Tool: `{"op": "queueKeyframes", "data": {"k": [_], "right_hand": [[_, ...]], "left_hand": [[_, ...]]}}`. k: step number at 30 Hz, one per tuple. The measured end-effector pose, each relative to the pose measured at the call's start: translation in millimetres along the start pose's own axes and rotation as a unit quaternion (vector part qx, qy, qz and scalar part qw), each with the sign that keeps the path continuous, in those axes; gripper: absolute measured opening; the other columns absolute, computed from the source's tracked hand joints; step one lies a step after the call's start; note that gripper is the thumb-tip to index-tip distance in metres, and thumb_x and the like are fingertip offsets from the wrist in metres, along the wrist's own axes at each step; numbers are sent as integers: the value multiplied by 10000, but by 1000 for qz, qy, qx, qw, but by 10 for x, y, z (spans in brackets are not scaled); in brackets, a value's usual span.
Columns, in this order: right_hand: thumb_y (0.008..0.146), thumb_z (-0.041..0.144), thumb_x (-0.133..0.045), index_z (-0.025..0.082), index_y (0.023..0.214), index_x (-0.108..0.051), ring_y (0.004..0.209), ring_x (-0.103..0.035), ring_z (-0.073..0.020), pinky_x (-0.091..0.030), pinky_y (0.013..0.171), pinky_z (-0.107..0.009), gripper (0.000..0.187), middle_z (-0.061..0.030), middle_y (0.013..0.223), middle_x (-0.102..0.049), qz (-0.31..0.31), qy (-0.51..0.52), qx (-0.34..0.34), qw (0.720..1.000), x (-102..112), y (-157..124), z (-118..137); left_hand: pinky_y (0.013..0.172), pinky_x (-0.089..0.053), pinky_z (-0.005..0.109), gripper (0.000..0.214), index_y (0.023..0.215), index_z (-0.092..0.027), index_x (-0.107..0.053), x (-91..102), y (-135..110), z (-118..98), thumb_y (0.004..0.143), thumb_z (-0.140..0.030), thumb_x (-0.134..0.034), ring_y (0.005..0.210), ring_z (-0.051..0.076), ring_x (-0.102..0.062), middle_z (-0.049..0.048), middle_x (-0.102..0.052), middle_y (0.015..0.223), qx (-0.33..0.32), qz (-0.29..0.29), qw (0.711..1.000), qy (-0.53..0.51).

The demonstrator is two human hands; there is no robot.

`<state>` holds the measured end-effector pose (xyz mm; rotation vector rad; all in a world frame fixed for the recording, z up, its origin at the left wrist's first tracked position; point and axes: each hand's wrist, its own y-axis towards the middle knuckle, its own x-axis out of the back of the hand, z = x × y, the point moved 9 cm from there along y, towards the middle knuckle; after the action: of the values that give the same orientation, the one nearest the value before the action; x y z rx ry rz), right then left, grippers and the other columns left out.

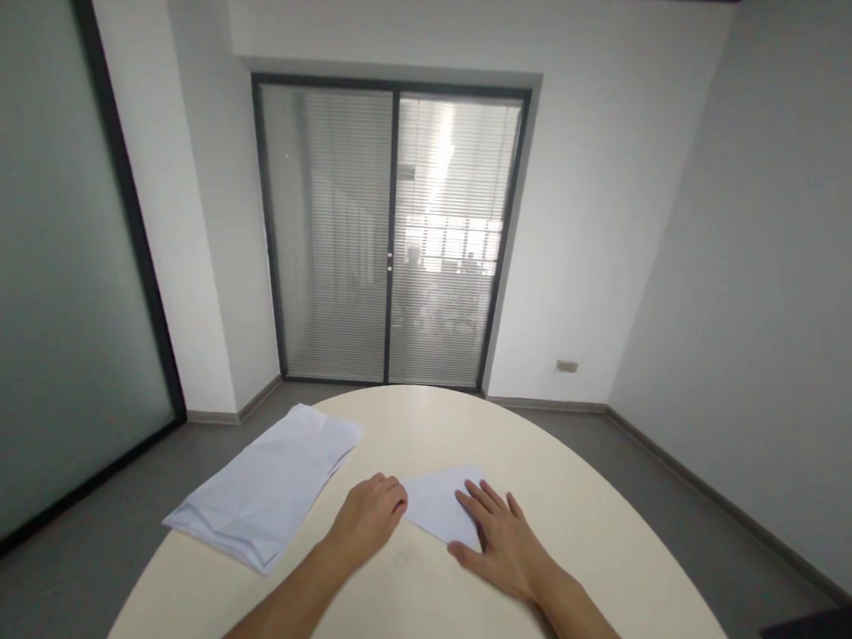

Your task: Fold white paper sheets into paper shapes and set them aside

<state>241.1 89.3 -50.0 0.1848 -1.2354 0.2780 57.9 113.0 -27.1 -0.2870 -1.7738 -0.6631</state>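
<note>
- On the left of the round, pale table (pixel 423 425) lies a pile of white sheets (pixel 266 485), set aslant, its left side reaching the rim and no hand on it; a brush from the left forearm (pixel 278 602) could knock its loose layers askew.
- Next comes the left hand (pixel 372 517), at the narrow end of the small white paper; a tug from here would likely drag that end crooked. Its fingers are curled and pressed together, but I cannot tell if they pinch the paper or only touch it.
- Between the 2 hands, the small white paper (pixel 436 501) rests on the table, tapering leftward; uneven pull from the 2 sides could skew or wrinkle it.
- Farthest right of these, the right hand (pixel 502 540) lies palm down over the paper's right part; too light a press might let it slide, a sideways drag might rumple it. The 4 fingers are spread, the thumb stands wide by the near edge, and nothing is pinched.
</note>
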Motion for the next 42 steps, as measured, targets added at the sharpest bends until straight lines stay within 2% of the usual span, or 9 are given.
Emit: {"op": "queueKeyframes", "data": {"k": [8, 13, 19, 24, 26, 29, 34, 38, 42], "right_hand": [[802, 762, -456, 233, 1515, -338, 1487, -126, -352, -30, 1174, -596, 896, -108, 1605, -218, 0, 6, 3, 1000, -26, 7, -17], [805, 757, -457, 235, 1518, -333, 1487, -119, -353, -29, 1173, -598, 892, -100, 1609, -207, -1, 7, 3, 1000, -17, 5, -10], [809, 776, -430, 238, 1518, -331, 1488, -122, -350, -39, 1174, -594, 896, -105, 1608, -211, 0, 7, 4, 1000, -16, 3, -8], [824, 771, -407, 241, 1523, -319, 1490, -115, -345, -37, 1175, -590, 882, -103, 1609, -205, -1, 5, 4, 1000, -27, 11, -23], [835, 768, -387, 235, 1524, -317, 1490, -120, -340, -41, 1175, -591, 873, -108, 1607, -209, -2, 5, 4, 1000, -29, 11, -22], [849, 759, -372, 224, 1522, -322, 1489, -132, -335, -46, 1176, -591, 861, -111, 1606, -209, -8, 3, 4, 1000, -24, 6, -13], [859, 736, -377, 215, 1528, -306, 1490, -126, -334, -45, 1180, -587, 850, -99, 1609, -198, -8, 2, -1, 1000, -18, -1, -12], [863, 730, -376, 218, 1531, -296, 1491, -123, -329, -35, 1184, -576, 846, -98, 1611, -191, -7, 8, 1, 1000, -10, -1, -9], [863, 723, -387, 225, 1526, -311, 1488, -142, -328, -36, 1184, -573, 833, -99, 1608, -208, -9, 10, 2, 1000, -13, 0, -14]], "left_hand": [[831, -442, 298, 179, 930, -212, -645, -10, 5, -42, 950, -184, -470, 942, 195, -572, 37, -661, 977, -9, -17, 1000, 17], [838, -450, 312, 221, 940, -212, -659, -18, 6, -49, 960, -185, -440, 937, 204, -604, 50, -684, 959, 0, 5, 999, 40], [750, -477, 343, 327, 957, -202, -663, 13, -34, -117, 999, -277, -348, 815, 226, -666, 89, -710, 868, 35, 34, 995, 85], [747, -499, 360, 369, 923, -184, -668, -18, -44, -214, 996, -293, -323, 824, 242, -680, 102, -711, 879, 29, 46, 995, 86], [769, -513, 377, 374, 959, -173, -670, -44, -41, -207, 996, -273, -311, 859, 251, -687, 114, -717, 948, 30, 49, 996, 74], [894, -506, 406, 374, 1114, -156, -654, -74, -47, -200, 994, -263, -315, 1065, 268, -652, 150, -676, 1187, 24, 43, 998, 49], [1131, -329, 470, 507, 1420, -133, -458, -199, -129, -185, 1002, -386, -322, 1394, 277, -390, 166, -421, 1501, 19, 55, 998, 13], [1180, -227, 499, 567, 1487, -127, -359, -300, -158, -134, 1013, -420, -259, 1456, 266, -267, 145, -299, 1564, 26, 60, 998, 7], [1165, -279, 454, 515, 1443, -114, -436, -287, -93, -50, 1004, -340, -290, 1418, 249, -349, 135, -401, 1520, 46, 33, 998, -20]]}}
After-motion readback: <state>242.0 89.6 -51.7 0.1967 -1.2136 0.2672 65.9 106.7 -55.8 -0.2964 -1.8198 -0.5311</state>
